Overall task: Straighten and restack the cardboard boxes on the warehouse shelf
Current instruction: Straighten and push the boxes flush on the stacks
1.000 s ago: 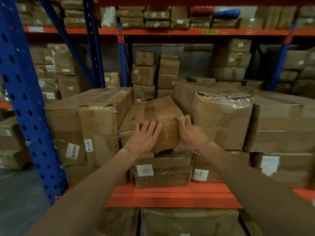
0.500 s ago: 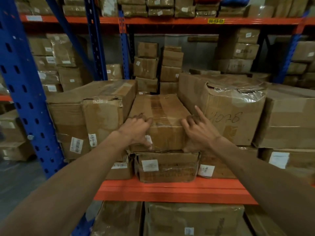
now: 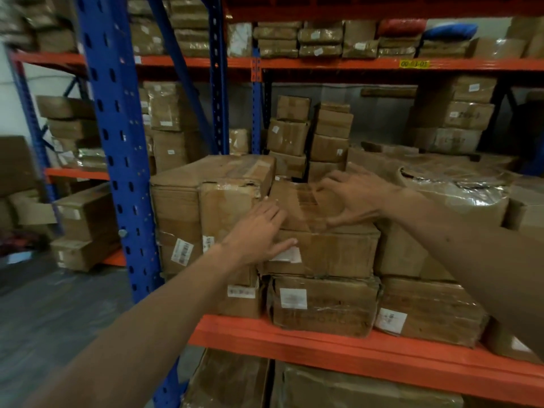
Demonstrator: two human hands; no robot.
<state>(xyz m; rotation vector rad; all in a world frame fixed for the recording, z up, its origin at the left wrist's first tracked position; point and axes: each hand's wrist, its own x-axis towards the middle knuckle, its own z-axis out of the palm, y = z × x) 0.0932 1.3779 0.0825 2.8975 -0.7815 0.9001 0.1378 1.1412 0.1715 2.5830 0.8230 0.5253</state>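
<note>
A taped brown middle box [image 3: 332, 251] lies flat on a lower labelled box [image 3: 321, 304] on the orange shelf [image 3: 353, 351]. My left hand [image 3: 259, 234] rests flat on the middle box's front left corner, fingers spread. My right hand [image 3: 353, 198] hovers just over the box's top, fingers apart and curled, holding nothing. A tall box [image 3: 212, 210] stands against its left side. A plastic-wrapped box [image 3: 447, 207] stands on its right, partly behind my right forearm.
A blue upright post [image 3: 117, 148] stands left of the stack. Small box stacks [image 3: 309, 139] fill the back of the shelf. More boxes sit on the upper orange shelf [image 3: 323, 63] and below. Grey floor [image 3: 59, 313] lies to the left.
The tilted middle box now lies flat on the stack. Both hands have let go of its front; the right hand has lifted above the top. The view has swung to the left.
</note>
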